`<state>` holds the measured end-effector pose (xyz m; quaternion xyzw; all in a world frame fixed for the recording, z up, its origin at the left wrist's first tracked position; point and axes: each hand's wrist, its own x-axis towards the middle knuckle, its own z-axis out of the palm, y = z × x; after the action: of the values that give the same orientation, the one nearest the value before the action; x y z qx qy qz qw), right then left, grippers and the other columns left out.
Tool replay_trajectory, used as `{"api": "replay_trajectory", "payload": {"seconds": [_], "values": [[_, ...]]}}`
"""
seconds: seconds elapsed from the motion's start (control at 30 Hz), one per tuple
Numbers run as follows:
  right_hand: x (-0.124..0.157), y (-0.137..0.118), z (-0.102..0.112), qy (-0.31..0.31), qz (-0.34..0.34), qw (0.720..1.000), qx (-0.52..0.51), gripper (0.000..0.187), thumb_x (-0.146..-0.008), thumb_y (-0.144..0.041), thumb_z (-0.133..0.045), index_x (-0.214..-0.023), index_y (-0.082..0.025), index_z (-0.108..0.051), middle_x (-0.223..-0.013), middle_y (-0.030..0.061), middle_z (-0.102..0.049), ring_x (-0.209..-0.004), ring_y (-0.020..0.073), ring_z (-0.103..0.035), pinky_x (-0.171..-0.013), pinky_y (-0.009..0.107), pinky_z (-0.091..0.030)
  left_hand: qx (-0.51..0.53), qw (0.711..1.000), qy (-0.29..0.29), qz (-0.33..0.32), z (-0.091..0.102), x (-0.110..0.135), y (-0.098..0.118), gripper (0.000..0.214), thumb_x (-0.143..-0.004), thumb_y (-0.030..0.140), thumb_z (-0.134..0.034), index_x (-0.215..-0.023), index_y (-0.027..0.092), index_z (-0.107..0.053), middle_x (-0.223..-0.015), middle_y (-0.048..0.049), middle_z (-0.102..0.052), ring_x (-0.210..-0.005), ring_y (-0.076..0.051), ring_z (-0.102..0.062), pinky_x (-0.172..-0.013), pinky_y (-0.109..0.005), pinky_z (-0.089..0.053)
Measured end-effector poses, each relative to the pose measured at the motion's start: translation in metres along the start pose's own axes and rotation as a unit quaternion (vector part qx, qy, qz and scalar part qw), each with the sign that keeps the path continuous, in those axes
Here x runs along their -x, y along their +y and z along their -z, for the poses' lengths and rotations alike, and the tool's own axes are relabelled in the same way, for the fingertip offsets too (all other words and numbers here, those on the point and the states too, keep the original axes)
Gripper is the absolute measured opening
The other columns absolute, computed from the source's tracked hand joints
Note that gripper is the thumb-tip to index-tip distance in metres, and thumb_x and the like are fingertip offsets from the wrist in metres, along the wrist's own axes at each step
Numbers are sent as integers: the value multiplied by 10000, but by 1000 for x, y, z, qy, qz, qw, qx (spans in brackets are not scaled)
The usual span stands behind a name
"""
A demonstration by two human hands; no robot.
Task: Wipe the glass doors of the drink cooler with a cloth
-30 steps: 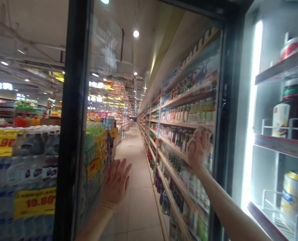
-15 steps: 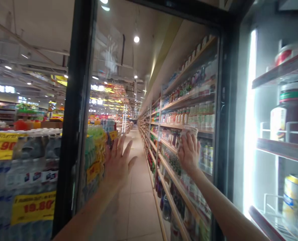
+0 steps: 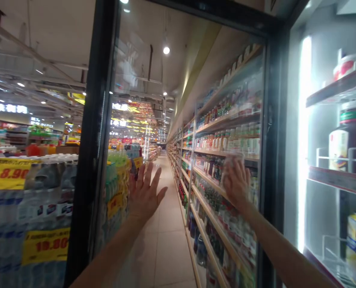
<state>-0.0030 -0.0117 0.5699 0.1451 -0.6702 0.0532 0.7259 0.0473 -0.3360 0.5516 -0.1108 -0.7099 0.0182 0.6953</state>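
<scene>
An open glass cooler door [image 3: 178, 100] in a black frame stands in front of me, and the shop aisle shows through it. My left hand [image 3: 144, 194] lies flat on the glass with its fingers spread, holding nothing. My right hand [image 3: 236, 182] presses a pale cloth [image 3: 232, 159] against the glass near the door's right edge. The cloth sticks out above the fingertips and looks blurred.
To the right is the lit cooler interior [image 3: 304, 140], with jars and tins on wire shelves [image 3: 340, 176]. Stacked water bottles with yellow price tags [image 3: 11, 174] stand at the left. Through the glass, long drink shelves [image 3: 214, 172] line a tiled aisle [image 3: 165, 224].
My left hand has slid up the glass and a little to the right. My right hand moved left with the cloth, then back to the right.
</scene>
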Motion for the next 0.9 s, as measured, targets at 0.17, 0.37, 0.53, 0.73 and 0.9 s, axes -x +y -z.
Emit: {"api": "replay_trajectory", "payload": {"seconds": [0.17, 0.37, 0.53, 0.73, 0.9], "values": [[2, 14, -2, 60, -117, 991, 17, 507, -876, -262, -405, -1373, -163, -435, -1471, 169, -345, -1383, 330, -258, -1044, 586, -286, 8, 1000, 2, -4, -2, 0, -2, 676, -875, 390, -502, -1463, 241, -204, -1505, -118, -288, -1420, -290, -165, -1140, -540, -86], [6, -28, -3, -44, 121, 991, -42, 468, -850, -244, -465, -1313, -304, -496, -1441, 55, -426, -1379, 251, -296, -1109, 508, -230, 7, 1000, 2, -2, -6, 1, -3, 670, -867, 391, -513, -1457, 237, -234, -1499, -119, -304, -1419, -286, -179, -1144, -532, -101], [-22, -14, -10, 68, -135, 988, 8, 550, -890, -264, -362, -1427, -149, -340, -1477, 176, -331, -1396, 323, -230, -1057, 584, -265, 5, 1000, -1, -6, -7, 1, -3, 666, -868, 394, -515, -1453, 220, -248, -1499, -135, -303, -1423, -293, -154, -1138, -544, -91], [-20, -44, -9, -42, 181, 981, -49, 473, -888, -279, -412, -1358, -245, -446, -1371, 70, -502, -1371, 219, -314, -1119, 451, -248, 3, 1000, -5, -6, -6, 1, -3, 636, -873, 412, -498, -1438, 210, -288, -1496, -139, -309, -1425, -289, -149, -1139, -535, -83], [-33, -9, -9, 60, -104, 993, 15, 504, -900, -281, -358, -1377, -131, -422, -1454, 174, -371, -1386, 305, -264, -1072, 542, -273, 4, 1000, -13, -6, -4, 1, -2, 622, -881, 416, -486, -1435, 210, -292, -1500, -143, -302, -1429, -287, -130, -1137, -535, -77]]}}
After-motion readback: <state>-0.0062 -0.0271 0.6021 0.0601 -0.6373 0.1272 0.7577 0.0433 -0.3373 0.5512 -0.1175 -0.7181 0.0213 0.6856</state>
